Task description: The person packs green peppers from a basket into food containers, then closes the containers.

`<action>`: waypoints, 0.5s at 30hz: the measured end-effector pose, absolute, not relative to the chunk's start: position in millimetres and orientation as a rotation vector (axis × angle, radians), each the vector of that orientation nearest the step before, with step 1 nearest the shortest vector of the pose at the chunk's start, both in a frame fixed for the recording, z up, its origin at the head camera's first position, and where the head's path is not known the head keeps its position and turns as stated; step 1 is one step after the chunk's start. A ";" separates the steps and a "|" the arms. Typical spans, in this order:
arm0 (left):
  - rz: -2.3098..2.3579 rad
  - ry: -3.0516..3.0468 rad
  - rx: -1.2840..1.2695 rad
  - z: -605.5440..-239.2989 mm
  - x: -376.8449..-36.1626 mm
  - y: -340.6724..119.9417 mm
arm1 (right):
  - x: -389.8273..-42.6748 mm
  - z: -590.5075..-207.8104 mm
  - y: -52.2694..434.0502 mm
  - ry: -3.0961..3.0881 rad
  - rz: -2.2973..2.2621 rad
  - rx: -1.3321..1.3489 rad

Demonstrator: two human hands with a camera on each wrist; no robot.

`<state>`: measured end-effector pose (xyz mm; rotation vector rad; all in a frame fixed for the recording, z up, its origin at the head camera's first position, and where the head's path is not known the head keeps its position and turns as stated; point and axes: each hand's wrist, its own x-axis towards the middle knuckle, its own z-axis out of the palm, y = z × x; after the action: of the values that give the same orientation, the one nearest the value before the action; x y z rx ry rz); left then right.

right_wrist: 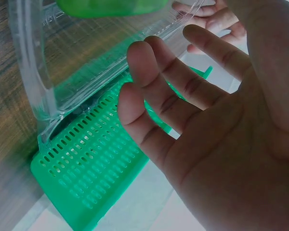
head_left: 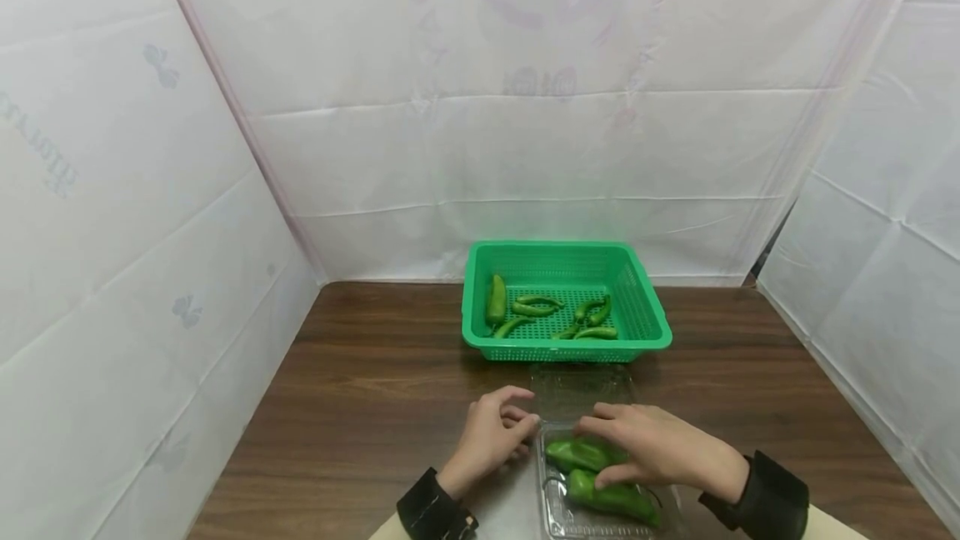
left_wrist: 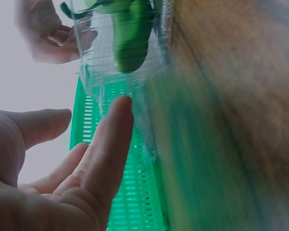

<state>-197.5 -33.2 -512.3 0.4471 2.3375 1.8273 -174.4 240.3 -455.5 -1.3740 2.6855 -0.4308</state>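
A clear plastic clamshell box (head_left: 546, 515) lies at the front of the table, its transparent lid (head_left: 573, 394) folded back toward the basket. Inside are two large green peppers, one (head_left: 573, 455) behind the other (head_left: 615, 502). Over the box hovers my right hand (head_left: 656, 444), fingers spread and loosely bent above the peppers; in the right wrist view its palm and fingers hold nothing. My left hand (head_left: 491, 436) is at the box's left edge near the lid hinge. In the left wrist view its thumb and fingers (left_wrist: 113, 149) stand apart with nothing between them.
Behind the box stands a green plastic basket (head_left: 555, 352) with a larger green pepper (head_left: 497, 300) and several thin green chilies (head_left: 536, 308). White sheeting (head_left: 450, 157) walls the brown wooden table (head_left: 360, 382) at the back and both sides.
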 end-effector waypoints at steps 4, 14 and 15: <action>1.815 2.444 0.483 -509.0 -198.2 -34.9 | -174.3 -456.5 240.7 2.692 -0.436 -1.391; 1.973 2.640 0.545 -494.9 -208.6 -39.7 | -176.0 -455.2 240.0 2.711 -0.455 -1.411; 2.019 2.636 0.544 -494.4 -210.3 -40.5 | -176.0 -454.9 239.9 2.717 -0.455 -1.421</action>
<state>-210.3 -40.5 -494.4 0.5439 2.6356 2.0188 -176.0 239.9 -454.9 -1.4209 2.7167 -0.4551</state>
